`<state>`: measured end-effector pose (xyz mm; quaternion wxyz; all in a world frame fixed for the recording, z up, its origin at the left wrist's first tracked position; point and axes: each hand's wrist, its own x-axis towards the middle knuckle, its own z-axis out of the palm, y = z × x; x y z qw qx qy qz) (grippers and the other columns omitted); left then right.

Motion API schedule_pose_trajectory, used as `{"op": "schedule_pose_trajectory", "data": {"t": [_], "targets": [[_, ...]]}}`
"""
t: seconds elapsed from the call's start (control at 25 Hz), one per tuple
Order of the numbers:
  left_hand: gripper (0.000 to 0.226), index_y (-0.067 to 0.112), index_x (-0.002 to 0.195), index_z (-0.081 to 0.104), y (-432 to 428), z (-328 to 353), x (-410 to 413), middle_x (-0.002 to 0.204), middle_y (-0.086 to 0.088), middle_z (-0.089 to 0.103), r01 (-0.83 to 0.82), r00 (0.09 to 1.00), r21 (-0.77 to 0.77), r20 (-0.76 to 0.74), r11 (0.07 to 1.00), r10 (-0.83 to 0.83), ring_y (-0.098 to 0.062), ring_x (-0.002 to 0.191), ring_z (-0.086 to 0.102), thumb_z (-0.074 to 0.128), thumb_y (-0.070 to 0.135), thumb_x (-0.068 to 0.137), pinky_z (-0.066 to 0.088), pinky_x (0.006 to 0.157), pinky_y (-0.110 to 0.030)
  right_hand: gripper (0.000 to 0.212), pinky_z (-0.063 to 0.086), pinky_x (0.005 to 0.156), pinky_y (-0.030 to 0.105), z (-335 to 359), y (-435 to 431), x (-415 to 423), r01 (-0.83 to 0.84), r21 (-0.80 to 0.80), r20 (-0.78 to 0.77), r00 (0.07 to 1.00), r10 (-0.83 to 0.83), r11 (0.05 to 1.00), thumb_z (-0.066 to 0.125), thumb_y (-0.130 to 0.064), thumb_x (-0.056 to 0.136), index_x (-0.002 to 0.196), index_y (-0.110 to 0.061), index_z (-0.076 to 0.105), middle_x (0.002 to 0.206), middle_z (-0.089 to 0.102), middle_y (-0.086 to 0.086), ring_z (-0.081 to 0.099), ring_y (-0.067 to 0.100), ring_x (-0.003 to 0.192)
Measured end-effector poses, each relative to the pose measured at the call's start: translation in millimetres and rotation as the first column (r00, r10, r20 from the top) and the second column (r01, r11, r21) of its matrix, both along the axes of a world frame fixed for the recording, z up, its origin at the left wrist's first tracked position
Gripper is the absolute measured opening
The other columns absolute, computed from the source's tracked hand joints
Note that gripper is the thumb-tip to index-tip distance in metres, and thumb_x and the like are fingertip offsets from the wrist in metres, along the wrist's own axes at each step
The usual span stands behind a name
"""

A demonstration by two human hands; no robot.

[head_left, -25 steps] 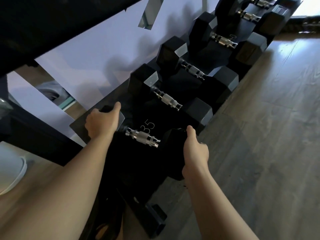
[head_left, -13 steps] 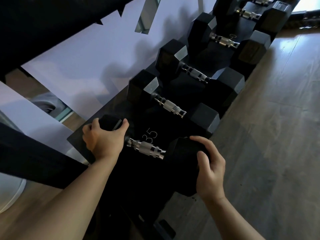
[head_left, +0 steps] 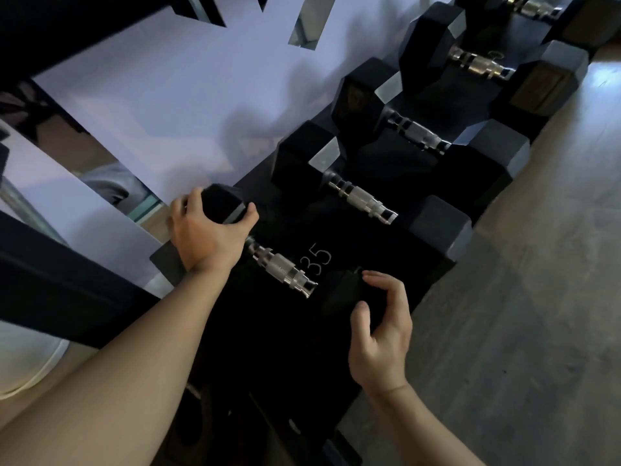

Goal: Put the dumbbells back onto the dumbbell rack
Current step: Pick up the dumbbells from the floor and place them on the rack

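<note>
With my left hand (head_left: 208, 235) clamped on the dumbbell's (head_left: 282, 272) far head and my right hand (head_left: 381, 334) curled loosely beside the near head, its handle runs between them, across the rack (head_left: 376, 243)

Wood-look floor (head_left: 537, 297) fills the right side, w/ glare at its upper right edge. Pale lilac wall (head_left: 174, 82) along the floor's left edge; white curved object (head_left: 30, 364) at bottom left.

One head-worn camera looks steeply down and forward, close over the dumbbell rack (head_left: 376, 243) and the wooden floor (head_left: 537, 297) beside it.
</note>
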<state>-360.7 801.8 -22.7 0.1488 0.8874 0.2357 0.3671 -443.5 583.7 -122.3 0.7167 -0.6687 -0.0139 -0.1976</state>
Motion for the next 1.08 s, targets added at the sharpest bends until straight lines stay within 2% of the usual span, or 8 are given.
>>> {"op": "schedule_pose_trajectory", "data": {"t": [0.12, 0.24, 0.36, 0.56, 0.64, 0.72, 0.92, 1.08], "targets": [[0.069, 0.014, 0.114, 0.061, -3.1, 3.5, -2.5, 0.122, -0.012, 0.057, 0.010, 0.999, 0.014, -0.039, 1.000, -0.010, -0.037, 0.111, 0.052, 0.073, 0.058, 0.062, 0.046, 0.081, -0.042, 0.026, 0.033, 0.083, 0.010, 19.5, -6.9, 19.5, -0.089, -0.217, -0.148, 0.987, 0.057, 0.972, 0.053, -0.041, 0.083, 0.101, -0.025, 0.060, 0.103, 0.058, -0.015, 0.053, 0.007, 0.101], [0.073, 0.016, 0.122, 0.057, -4.6, 16.6, -1.5, 0.124, -0.010, 0.056, -0.015, 0.988, -0.054, -0.152, 0.998, 0.006, -0.034, 0.113, 0.052, 0.076, 0.057, 0.064, 0.040, 0.078, -0.035, 0.040, 0.039, 0.083, 0.024, 37.3, -8.5, 44.9, -0.300, -0.339, -0.418, 0.897, 0.143, 0.892, 0.056, -0.048, 0.089, 0.121, -0.025, 0.063, 0.114, 0.064, -0.011, 0.053, 0.013, 0.116], [0.081, 0.015, 0.128, 0.054, -4.7, 31.4, 6.4, 0.126, -0.009, 0.056, -0.076, 0.965, -0.163, -0.259, 0.984, 0.032, -0.029, 0.116, 0.053, 0.074, 0.065, 0.067, 0.037, 0.078, -0.034, 0.043, 0.049, 0.084, 0.033, 43.0, -6.7, 56.2, -0.424, -0.326, -0.546, 0.814, 0.199, 0.845, 0.053, -0.051, 0.088, 0.119, -0.024, 0.066, 0.072, 0.069, -0.010, 0.056, 0.023, 0.115], [0.074, 0.021, 0.117, 0.063, -7.6, 35.0, 3.3, 0.118, -0.005, 0.060, -0.013, 0.953, -0.153, -0.301, 0.988, -0.034, -0.028, 0.109, 0.057, 0.070, 0.070, 0.062, 0.046, 0.079, -0.034, 0.039, 0.040, 0.092, 0.033, 45.4, -10.6, 42.0, -0.422, -0.217, -0.604, 0.766, 0.218, 0.880, 0.050, -0.045, 0.092, 0.121, -0.023, 0.065, 0.067, 0.070, -0.004, 0.043, 0.023, 0.123], [0.077, 0.025, 0.109, 0.064, -12.2, 36.6, -1.0, 0.110, -0.003, 0.063, 0.017, 0.935, -0.163, -0.347, 0.986, -0.073, -0.030, 0.105, 0.059, 0.066, 0.078, 0.054, 0.053, 0.085, -0.042, 0.040, 0.038, 0.094, 0.032, 41.8, -11.5, 25.7, -0.413, -0.217, -0.607, 0.767, 0.209, 0.885, 0.048, -0.044, 0.093, 0.121, -0.022, 0.064, 0.063, 0.068, -0.005, 0.045, 0.026, 0.121], [0.083, 0.025, 0.111, 0.064, -14.2, 35.7, -4.3, 0.109, -0.003, 0.064, 0.032, 0.918, -0.160, -0.385, 0.987, -0.092, -0.030, 0.105, 0.060, 0.064, 0.082, 0.051, 0.056, 0.083, -0.046, 0.039, 0.039, 0.095, 0.036, 40.8, -13.1, 16.6, -0.417, -0.236, -0.619, 0.761, 0.195, 0.878, 0.047, -0.044, 0.093, 0.121, -0.022, 0.063, 0.065, 0.066, -0.007, 0.043, 0.028, 0.118], [0.074, 0.016, 0.114, 0.061, -14.2, 37.1, -16.0, 0.113, -0.006, 0.060, -0.019, 0.928, -0.196, -0.369, 0.980, -0.056, -0.023, 0.092, 0.058, 0.073, 0.067, 0.061, 0.048, 0.065, -0.032, 0.036, 0.040, 0.100, 0.042, 49.4, -15.2, 29.1, -0.529, -0.339, -0.670, 0.716, 0.196, 0.778, 0.046, -0.049, 0.091, 0.113, -0.027, 0.063, 0.098, 0.067, -0.001, 0.052, 0.027, 0.112], [0.082, 0.014, 0.127, 0.050, -14.0, 31.5, -18.8, 0.121, -0.009, 0.051, -0.035, 0.908, -0.133, -0.419, 0.990, -0.024, -0.029, 0.107, 0.053, 0.069, 0.068, 0.068, 0.045, 0.072, -0.036, 0.032, 0.051, 0.088, 0.038, 47.8, -18.3, 24.8, -0.535, -0.192, -0.678, 0.679, 0.283, 0.823, 0.047, -0.045, 0.090, 0.109, -0.027, 0.066, 0.082, 0.067, -0.006, 0.063, 0.017, 0.089]]}}
